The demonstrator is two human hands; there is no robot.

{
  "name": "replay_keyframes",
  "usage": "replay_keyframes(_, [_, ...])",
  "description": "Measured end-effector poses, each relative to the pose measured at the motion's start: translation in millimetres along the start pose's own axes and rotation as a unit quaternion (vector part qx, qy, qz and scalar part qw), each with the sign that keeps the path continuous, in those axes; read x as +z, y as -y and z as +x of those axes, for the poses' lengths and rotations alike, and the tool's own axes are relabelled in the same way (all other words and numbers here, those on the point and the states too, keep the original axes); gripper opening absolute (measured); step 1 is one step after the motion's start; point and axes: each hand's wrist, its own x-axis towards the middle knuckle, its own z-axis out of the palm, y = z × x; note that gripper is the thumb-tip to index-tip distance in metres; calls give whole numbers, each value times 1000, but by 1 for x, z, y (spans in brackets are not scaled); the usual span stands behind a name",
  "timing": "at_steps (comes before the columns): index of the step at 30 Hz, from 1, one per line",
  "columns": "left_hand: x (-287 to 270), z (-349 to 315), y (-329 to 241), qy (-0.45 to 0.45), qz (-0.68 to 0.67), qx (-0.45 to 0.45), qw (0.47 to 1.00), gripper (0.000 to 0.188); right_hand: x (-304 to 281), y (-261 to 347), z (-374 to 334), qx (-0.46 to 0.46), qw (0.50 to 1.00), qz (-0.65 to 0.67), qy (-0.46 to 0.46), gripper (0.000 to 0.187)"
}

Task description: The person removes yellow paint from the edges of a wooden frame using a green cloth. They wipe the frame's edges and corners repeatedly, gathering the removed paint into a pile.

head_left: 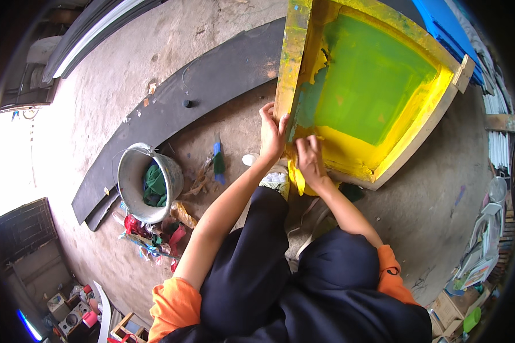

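A wooden screen-printing frame (294, 43), smeared with yellow ink, stands tilted in front of me. Its mesh (369, 80) looks green in the middle, with thick yellow around the lower and right sides. My left hand (273, 132) grips the frame's left rail near the lower corner, thumb up along the wood. Inside that same corner, my right hand (310, 160) is closed, its fingers bent down on a limp yellow strip (296, 176) that hangs over the lower rail. Whether the strip is tape or cloth I cannot tell.
Left of me a grey bucket (173, 177) holds green cloth, with a heap of coloured scraps (174, 231) beside it. A blue-handled scraper-like tool (218, 163) lies on the floor. A long black strip (212, 71) curves behind. Blue sheets (449, 28) stand at far right.
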Motion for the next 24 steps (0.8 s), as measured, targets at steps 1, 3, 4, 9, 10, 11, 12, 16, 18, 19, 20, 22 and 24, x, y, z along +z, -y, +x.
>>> replay_keyframes(1, [-1, 3, -1, -5, -8, 28, 1000, 44, -3, -6, 1, 6, 999, 13, -34, 23])
replay_keyframes(3, [-1, 2, -3, 2, -11, 8, 1000, 43, -15, -14, 8, 4, 996, -27, -81, 25])
replay_keyframes(4, [-2, 2, -4, 5, -12, -3, 1000, 43, -18, -15, 11, 3, 994, -45, -96, 24])
replay_keyframes(9, [-1, 1, -4, 1, -10, 7, 1000, 43, -18, -31, 23, -1, 988, -118, -101, 24])
replay_keyframes(10, [2, 1, -4, 0, -13, 15, 1000, 43, -17, -36, 23, -14, 986, -137, -92, 25])
replay_keyframes(11, [2, 2, -4, -2, -16, 24, 1000, 43, -16, -39, 23, -26, 985, -144, -90, 25])
replay_keyframes(12, [0, 2, -3, 2, -10, 15, 1000, 43, -15, -42, 24, -37, 984, -152, -89, 25])
replay_keyframes(16, [-2, 2, 3, 2, -3, 4, 1000, 43, -16, -39, 22, -82, 980, -165, -80, 25])
replay_keyframes(18, [-2, 2, 1, 2, -2, 8, 1000, 43, -17, -39, 21, -78, 983, -141, -84, 24])
replay_keyframes(19, [-2, 2, -1, 3, 1, 8, 1000, 43, -17, -39, 21, -76, 985, -130, -86, 24])
replay_keyframes(20, [-2, 1, -1, 4, 4, 7, 1000, 43, -18, -38, 23, -69, 986, -127, -78, 23])
replay_keyframes(22, [0, 0, -3, 2, 3, 1, 1000, 42, -20, -37, 28, -56, 989, -123, -63, 22])
replay_keyframes(24, [0, 2, -1, -2, 10, 3, 1000, 42, -17, -33, 23, -38, 992, -107, -57, 19])
